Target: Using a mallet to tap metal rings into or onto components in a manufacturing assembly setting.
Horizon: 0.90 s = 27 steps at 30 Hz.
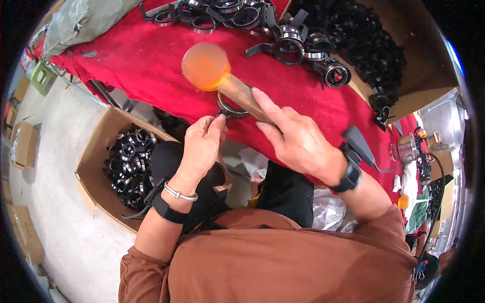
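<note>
My right hand [305,144] is closed around the wooden handle of a mallet [207,65] with a rounded, translucent orange head. The head is slightly blurred and hangs over the red cloth [136,65]. Beneath the handle, a black ring-shaped part [233,110] with a shiny rim lies near the cloth's front edge. Its edge is pinched between the thumb and fingers of my left hand [202,144]. The handle hides some of the ring, and whether mallet and ring touch I cannot tell.
Several black ring parts [290,49] with tabs lie along the far side. Behind them at right stands a cardboard box [424,65] of small black pieces. Another cardboard box [93,161] full of ring parts is on the left. A grey cloth bundle [83,25] sits far left.
</note>
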{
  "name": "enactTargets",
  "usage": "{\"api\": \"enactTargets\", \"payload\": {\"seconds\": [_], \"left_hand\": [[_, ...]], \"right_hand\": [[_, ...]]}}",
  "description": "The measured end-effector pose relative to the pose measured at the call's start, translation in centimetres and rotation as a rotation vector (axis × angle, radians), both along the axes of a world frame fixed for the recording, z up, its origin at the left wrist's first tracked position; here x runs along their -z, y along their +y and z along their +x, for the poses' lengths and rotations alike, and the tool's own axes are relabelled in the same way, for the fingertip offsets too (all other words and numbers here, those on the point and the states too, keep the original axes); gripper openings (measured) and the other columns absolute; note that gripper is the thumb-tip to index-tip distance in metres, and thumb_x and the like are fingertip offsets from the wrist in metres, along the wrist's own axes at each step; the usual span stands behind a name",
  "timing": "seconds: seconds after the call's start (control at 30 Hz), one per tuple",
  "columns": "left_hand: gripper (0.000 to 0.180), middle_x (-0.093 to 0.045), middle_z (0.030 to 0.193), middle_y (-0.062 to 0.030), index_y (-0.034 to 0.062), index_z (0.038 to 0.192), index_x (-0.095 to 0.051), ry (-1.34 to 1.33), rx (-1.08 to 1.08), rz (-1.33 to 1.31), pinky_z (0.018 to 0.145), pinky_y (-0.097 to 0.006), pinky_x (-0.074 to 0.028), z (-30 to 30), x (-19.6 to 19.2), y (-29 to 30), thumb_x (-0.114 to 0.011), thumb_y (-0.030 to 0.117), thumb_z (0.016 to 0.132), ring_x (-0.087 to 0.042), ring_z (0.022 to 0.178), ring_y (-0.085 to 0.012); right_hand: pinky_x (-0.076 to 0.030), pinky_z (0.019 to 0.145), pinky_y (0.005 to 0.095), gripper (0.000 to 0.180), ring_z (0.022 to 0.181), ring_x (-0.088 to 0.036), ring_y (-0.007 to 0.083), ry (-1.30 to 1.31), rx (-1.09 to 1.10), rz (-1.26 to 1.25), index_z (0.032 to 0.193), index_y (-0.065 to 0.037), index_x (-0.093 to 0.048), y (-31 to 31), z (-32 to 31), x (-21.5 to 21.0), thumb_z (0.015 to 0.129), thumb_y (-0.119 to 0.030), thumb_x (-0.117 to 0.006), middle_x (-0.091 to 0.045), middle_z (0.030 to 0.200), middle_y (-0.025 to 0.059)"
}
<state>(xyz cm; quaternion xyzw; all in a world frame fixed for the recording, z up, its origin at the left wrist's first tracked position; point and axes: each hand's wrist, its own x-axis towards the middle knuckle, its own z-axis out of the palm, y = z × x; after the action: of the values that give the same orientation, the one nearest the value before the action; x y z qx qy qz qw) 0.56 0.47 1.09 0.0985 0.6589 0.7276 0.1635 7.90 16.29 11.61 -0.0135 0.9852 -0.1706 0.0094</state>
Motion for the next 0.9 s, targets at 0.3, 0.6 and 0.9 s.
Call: {"api": "enactTargets", "payload": {"seconds": [0.3,0.6,0.9], "left_hand": [[0.032,-0.052,0.058,-0.0022,-0.0018,0.071,-0.057,-0.014,-0.041,-0.065,0.051,-0.025,-0.036,-0.1,0.7,0.0,-0.052,0.025,0.088,-0.046,0.056,-0.0079],[0.025,-0.051,0.067,0.0006,0.0029,0.076,-0.055,-0.035,0.066,-0.022,0.060,-0.023,-0.037,-0.2,0.3,-0.4,-0.051,0.023,0.091,-0.046,0.062,-0.0084],[0.024,-0.052,0.069,-0.0009,0.0031,0.079,-0.056,-0.091,0.091,0.038,0.062,-0.023,-0.038,0.0,0.0,-0.7,-0.051,0.023,0.090,-0.047,0.063,-0.0092]], "right_hand": [[-0.049,0.071,0.0398,0.047,0.085,-0.059,0.0382,0.580,-0.177,-0.226,0.129,-0.007,-0.040,1.1,-2.5,-2.0,0.085,-0.010,-0.054,-0.060,0.090,0.0254],[-0.049,0.072,0.0399,0.046,0.088,-0.059,0.0398,0.246,-0.053,-0.243,0.129,-0.005,-0.040,3.6,-1.1,-0.3,0.086,-0.013,-0.053,-0.058,0.092,0.0287],[-0.048,0.073,0.0337,0.048,0.091,-0.062,0.0312,0.239,0.150,-0.368,0.131,-0.005,-0.038,3.9,1.3,1.9,0.086,-0.016,-0.053,-0.059,0.098,0.0266]]}}
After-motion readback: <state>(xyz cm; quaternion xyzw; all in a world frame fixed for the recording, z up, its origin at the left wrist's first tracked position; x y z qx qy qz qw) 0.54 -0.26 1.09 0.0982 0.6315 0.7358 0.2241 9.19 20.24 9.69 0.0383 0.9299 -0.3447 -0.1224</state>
